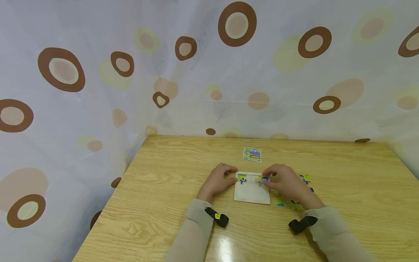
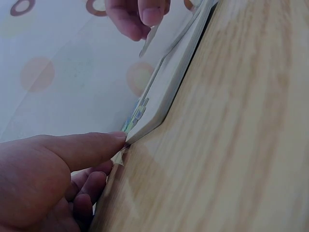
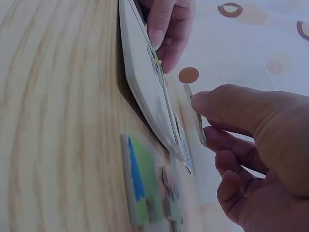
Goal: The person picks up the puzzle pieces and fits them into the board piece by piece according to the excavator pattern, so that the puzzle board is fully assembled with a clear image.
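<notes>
A square, pale puzzle tray (image 1: pixel 252 193) lies on the table, with one green puzzle piece (image 1: pixel 242 178) in its far left corner. My left hand (image 1: pixel 218 181) holds the tray at that corner, thumb (image 2: pixel 104 145) on the left edge and index finger at the far end. Over the tray's far right part, my right hand (image 1: pixel 284 182) pinches a puzzle piece (image 1: pixel 263 179) with blue and yellow-green on it. In the right wrist view that piece (image 3: pixel 197 121) is seen edge-on between thumb and index finger, raised above the tray.
Several loose puzzle pieces (image 1: pixel 296 206) lie right of the tray, partly hidden under my right forearm; one (image 3: pixel 140 179) is green with a blue stripe. Beyond the tray lies a small picture card (image 1: pixel 252 154) showing a digger. A patterned curtain (image 1: pixel 209 72) hangs behind the table (image 1: pixel 157 225).
</notes>
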The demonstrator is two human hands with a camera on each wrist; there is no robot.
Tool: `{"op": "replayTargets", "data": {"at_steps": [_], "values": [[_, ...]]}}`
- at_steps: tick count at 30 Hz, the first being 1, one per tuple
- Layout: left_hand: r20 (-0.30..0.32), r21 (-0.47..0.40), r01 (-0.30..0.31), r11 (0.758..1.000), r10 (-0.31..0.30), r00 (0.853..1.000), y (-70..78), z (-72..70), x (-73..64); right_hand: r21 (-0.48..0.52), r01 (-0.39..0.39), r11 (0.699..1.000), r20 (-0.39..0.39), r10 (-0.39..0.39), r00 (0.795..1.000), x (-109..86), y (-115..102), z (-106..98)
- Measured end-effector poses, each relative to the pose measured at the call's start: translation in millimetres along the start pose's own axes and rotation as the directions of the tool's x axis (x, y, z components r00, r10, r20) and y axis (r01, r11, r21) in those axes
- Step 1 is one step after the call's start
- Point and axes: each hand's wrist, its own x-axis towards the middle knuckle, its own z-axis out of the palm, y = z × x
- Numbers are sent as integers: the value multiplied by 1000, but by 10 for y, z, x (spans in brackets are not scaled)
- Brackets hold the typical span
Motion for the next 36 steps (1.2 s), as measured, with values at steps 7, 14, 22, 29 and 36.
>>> {"op": "replayTargets", "data": {"at_steps": [7,14,22,29,36], "values": [[2,-1,-6,1000,6,1000,-10,-4,-1,11,38,999,8,-38,999,114,-48,130],[2,-1,-9,1000,9,1000,8,-17,8,9,29,1000,16,-29,999,206,-67,209],[1,6,-19,1000,19,1000,-7,-20,26,-20,51,999,13,-51,999,284,-87,265],[0,-1,-19,1000,19,1000,8,-25,11,-39,75,996,11,-75,997,326,-89,312],[1,18,-16,1000,16,1000,-5,-20,17,-52,78,996,16,-77,997,352,-97,340]]}}
